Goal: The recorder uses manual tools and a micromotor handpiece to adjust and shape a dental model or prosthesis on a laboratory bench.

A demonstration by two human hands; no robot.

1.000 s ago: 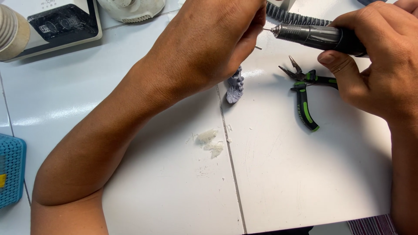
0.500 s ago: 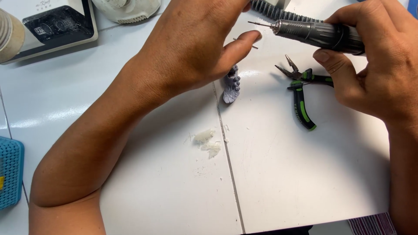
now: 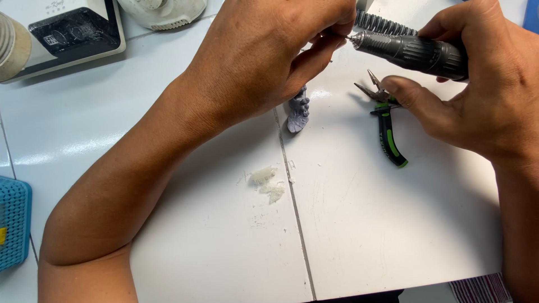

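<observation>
My left hand reaches in from the lower left with its fingers closed. A small grey figurine sticks out below the palm, and its upper end is hidden by the hand. My right hand grips a dark grey rotary tool lying nearly level. The tool's thin bit points left and meets my left fingertips. Green-and-black pliers lie on the white table just under my right thumb.
A small pile of pale shavings lies mid-table beside a seam. A white device with a dark panel and a white round object stand at the back left. A blue perforated basket sits at the left edge.
The rotary tool's bit stood slightly apart from my left fingers half a second ago and now sits against them. Both hands stay in nearly the same place.
</observation>
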